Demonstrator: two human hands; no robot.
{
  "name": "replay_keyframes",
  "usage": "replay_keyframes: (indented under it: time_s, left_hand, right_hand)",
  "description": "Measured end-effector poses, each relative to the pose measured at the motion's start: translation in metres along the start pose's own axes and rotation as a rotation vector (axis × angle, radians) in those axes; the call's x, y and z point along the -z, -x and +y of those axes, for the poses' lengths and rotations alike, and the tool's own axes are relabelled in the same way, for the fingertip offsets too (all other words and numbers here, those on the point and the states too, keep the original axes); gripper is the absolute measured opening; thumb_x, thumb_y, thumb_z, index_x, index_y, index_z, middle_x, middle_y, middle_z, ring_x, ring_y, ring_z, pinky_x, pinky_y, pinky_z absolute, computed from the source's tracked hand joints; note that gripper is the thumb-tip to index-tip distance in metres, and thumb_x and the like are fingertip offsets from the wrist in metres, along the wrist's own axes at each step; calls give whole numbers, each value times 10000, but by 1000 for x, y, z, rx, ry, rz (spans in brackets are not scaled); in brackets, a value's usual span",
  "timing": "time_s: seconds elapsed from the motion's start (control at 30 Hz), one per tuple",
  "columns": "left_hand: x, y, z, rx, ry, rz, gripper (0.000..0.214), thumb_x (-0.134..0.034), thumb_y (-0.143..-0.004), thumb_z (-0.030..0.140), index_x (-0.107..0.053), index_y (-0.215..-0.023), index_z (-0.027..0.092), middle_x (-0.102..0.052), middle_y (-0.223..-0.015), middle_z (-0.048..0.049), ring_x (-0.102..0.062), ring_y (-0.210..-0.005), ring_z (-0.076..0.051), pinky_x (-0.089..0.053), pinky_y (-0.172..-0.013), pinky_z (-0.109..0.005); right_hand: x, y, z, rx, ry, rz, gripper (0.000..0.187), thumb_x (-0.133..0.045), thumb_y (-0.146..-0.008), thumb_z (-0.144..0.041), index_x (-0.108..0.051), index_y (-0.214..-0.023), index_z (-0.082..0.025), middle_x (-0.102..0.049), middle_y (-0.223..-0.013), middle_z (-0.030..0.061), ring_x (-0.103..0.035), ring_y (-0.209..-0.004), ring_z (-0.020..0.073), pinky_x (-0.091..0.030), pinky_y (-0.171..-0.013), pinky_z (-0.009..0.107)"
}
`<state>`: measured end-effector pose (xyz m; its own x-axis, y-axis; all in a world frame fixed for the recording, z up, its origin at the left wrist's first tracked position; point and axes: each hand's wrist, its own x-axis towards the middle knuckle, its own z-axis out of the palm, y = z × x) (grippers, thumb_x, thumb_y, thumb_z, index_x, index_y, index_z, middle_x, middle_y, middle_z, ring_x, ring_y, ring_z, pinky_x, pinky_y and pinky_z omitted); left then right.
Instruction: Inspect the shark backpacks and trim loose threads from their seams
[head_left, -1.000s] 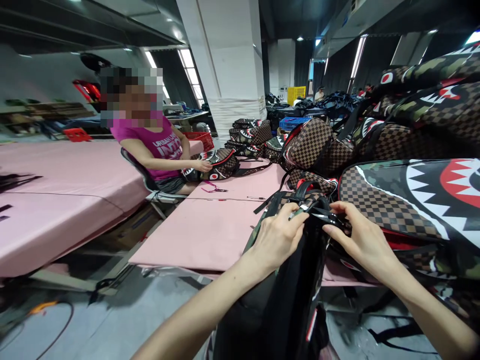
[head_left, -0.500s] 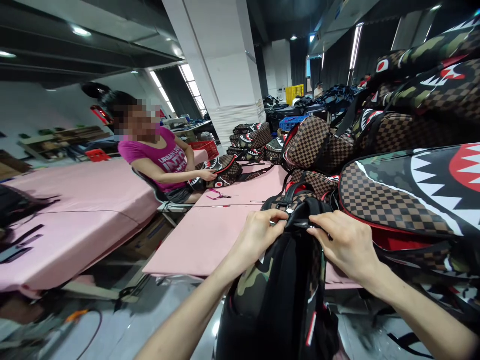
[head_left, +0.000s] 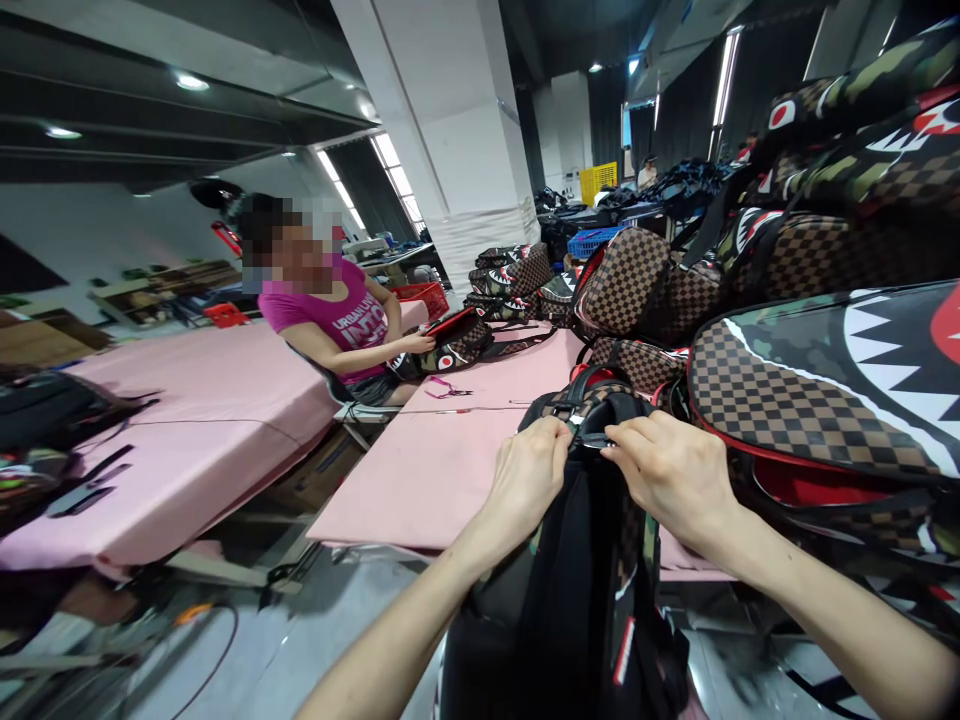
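Note:
A black and camouflage backpack stands upright in front of me, leaning on the edge of a pink table. My left hand pinches the top of the bag from the left, fingers closed. My right hand grips the same top edge from the right, close to the black carry handle. The fingertips of both hands almost meet there.
A high pile of checkered and shark-mouth backpacks fills the right side. A seated person in a pink shirt handles another bag at the far end. A second pink table lies left, with a floor gap and cables between.
Both hands have drawn closer together on the top of the backpack. The view has shifted slightly, and the seated person has opened the flap of their bag.

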<state>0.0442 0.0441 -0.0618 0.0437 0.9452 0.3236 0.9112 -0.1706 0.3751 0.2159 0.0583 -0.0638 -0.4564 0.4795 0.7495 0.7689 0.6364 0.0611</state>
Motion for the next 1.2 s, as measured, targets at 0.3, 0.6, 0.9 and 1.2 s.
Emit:
replay_keyframes:
  time_s: [0.3,0.6,0.9,1.2]
  left_hand:
    - [0,-1,-3,64,103,-11,197,-394,-868,238,-563,-777,191,-612,-731,4,-529,-629,-127,-341,-609,-235]
    - [-3,-4,-2,81,144,1,206,-411,-855,266,-590,-779,199,-615,-712,16,-494,-569,-114,-329,-584,-232]
    - [-5,-3,-1,62,184,8,195,-432,-849,275,-605,-794,205,-640,-772,16,-508,-594,-111,-338,-596,-229]
    - [-6,-3,-14,117,386,9,235,-433,-848,336,-605,-788,188,-635,-748,-1,-553,-676,-136,-374,-620,-240]
  right_hand:
    - [0,-6,-2,10,40,-63,116,-597,-827,-223,-678,-758,-177,-671,-693,9,-526,-644,149,-288,-565,290]
    - [8,-15,-10,45,156,-212,187,-531,-837,-118,-634,-690,-168,-620,-652,30,-495,-626,150,-263,-543,303]
    - [16,-20,-25,61,203,-225,222,-498,-749,2,-623,-648,-152,-609,-622,73,-503,-615,177,-257,-522,311]
    - [15,-17,-2,-123,-3,-161,162,-522,-823,-149,-651,-728,-174,-651,-703,51,-567,-687,172,-346,-572,283]
